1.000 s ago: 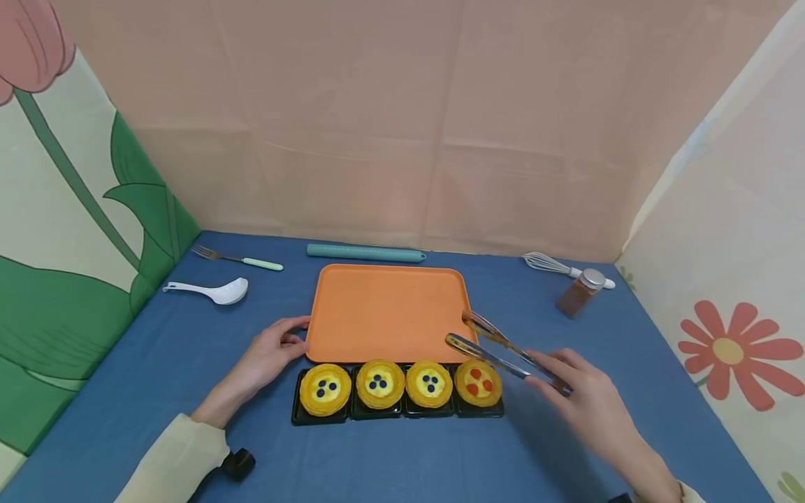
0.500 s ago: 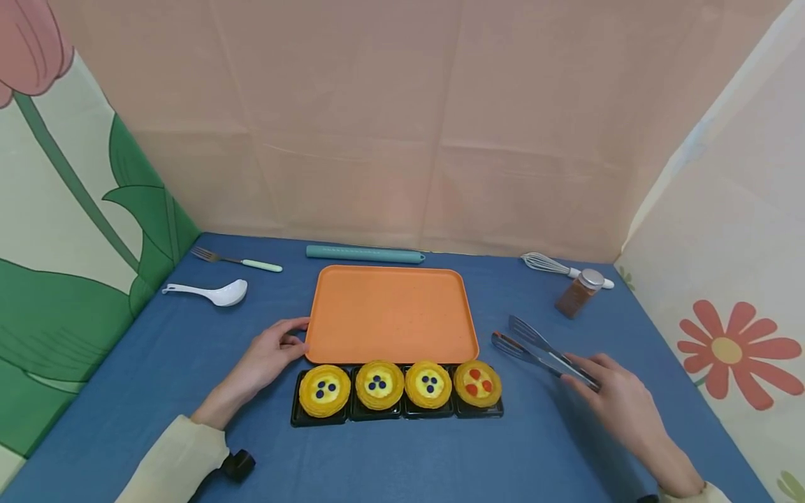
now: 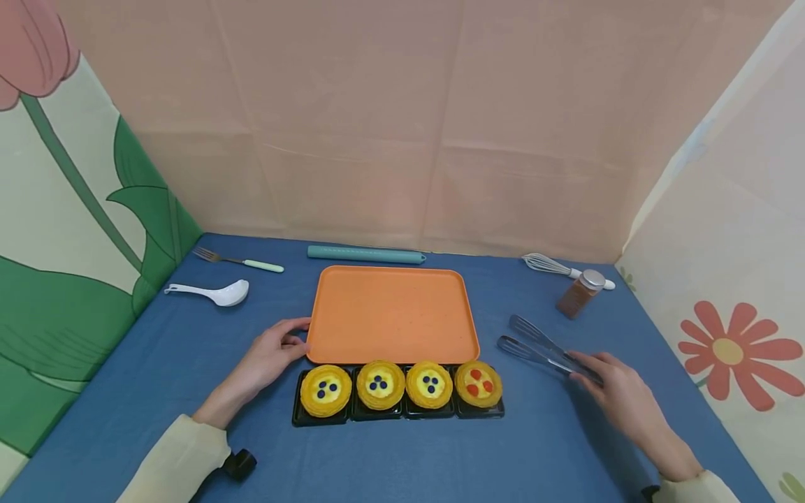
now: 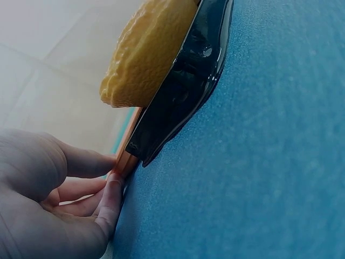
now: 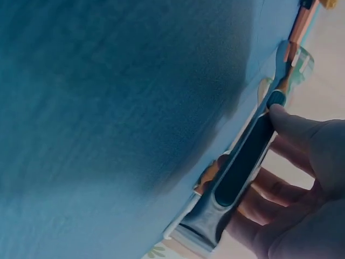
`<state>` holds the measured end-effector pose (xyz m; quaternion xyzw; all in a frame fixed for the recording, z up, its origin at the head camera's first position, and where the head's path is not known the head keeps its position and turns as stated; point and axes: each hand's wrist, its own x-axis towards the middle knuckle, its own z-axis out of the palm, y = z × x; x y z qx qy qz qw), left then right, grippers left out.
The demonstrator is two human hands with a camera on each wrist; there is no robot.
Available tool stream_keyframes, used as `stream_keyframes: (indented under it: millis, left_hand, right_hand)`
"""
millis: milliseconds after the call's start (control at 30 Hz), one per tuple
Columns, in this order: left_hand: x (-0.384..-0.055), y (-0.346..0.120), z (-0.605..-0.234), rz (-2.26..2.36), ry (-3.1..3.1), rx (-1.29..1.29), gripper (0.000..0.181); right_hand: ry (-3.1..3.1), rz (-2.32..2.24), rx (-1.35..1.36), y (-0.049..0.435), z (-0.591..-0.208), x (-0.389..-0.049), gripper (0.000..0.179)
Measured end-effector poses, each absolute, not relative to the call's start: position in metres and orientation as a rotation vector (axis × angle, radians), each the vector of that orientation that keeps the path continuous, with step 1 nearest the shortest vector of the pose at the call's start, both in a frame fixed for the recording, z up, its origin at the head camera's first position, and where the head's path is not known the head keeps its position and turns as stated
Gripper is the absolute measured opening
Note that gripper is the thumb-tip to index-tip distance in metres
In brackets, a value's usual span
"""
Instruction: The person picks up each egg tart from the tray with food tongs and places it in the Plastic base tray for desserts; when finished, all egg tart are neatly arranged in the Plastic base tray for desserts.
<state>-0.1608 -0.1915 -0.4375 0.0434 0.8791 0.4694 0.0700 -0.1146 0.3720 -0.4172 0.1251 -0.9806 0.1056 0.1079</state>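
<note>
My left hand [image 3: 270,354] is at the left edge of an orange tray [image 3: 391,314], thumb and fingertips holding its rim near the front corner. In the left wrist view, the left hand [image 4: 59,199] has its fingertips against the tray's edge, low by the cloth. My right hand [image 3: 619,395] holds metal tongs [image 3: 547,349] by the handle, their two arms spread and pointing left toward the tray, nothing between the tips. The right wrist view shows the tongs [image 5: 242,167] pinched between thumb and fingers. Several egg tarts [image 3: 380,385] sit in a black plastic holder [image 3: 376,413] before the tray.
A teal rolling pin [image 3: 366,254] lies behind the tray. At left are a fork [image 3: 239,260] and a white ladle [image 3: 210,291]. A whisk [image 3: 553,265] and a brown shaker jar [image 3: 580,295] stand at the back right. Fabric walls border the blue cloth.
My right hand has drawn the tongs rightward, away from the tray and the red-topped tart, then nearly stopped. The left hand has stayed at the tray's edge.
</note>
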Motion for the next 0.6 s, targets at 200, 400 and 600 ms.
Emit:
stream_keyframes:
  millis: [200,400,600]
  left_hand:
    - [-0.1615,-0.1921,-0.4390,1.414,2.647,0.134,0.051]
    - [-0.1614,-0.1916,-0.4398,1.423,2.641,0.140,0.051]
    - [-0.1592,-0.1890,-0.4372,1.413,2.642,0.117,0.051]
  right_hand:
    - [-2.914,0.325,0.349,0.3714,-0.4196,-0.1177,0.039]
    - [-2.950,0.334,0.323,0.3716,-0.4203,-0.1175,0.040]
    - [-2.991,0.380,0.270,0.3705,-0.4172,-0.1182,0.043]
